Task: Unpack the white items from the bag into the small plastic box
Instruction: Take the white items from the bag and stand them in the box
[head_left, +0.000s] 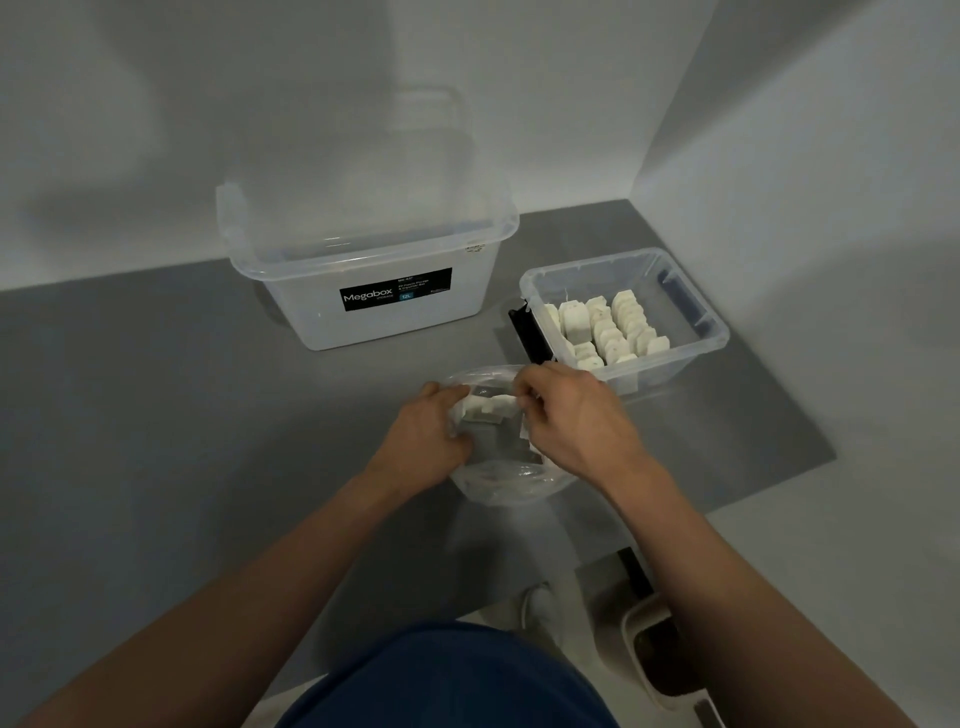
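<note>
The white items (597, 325) sit pale against the clear small plastic box (698, 325). The bag (501, 486) is transparent. The clear large box (291, 291) bears a black label (396, 296) lettered white. The bench (156, 415) is plain grey.

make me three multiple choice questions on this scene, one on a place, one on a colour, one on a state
1. Where is the small plastic box relative to the large tub? A inside it; B right of it; C left of it.
2. What colour is the tub's label? A red; B yellow; C black.
3. How is the clear bag? A open, hands at its mouth; B tied shut; C folded flat.
B: it stands to the tub's right. C: white lettering on black. A: left hand and right hand hold white items at its open mouth.
</note>
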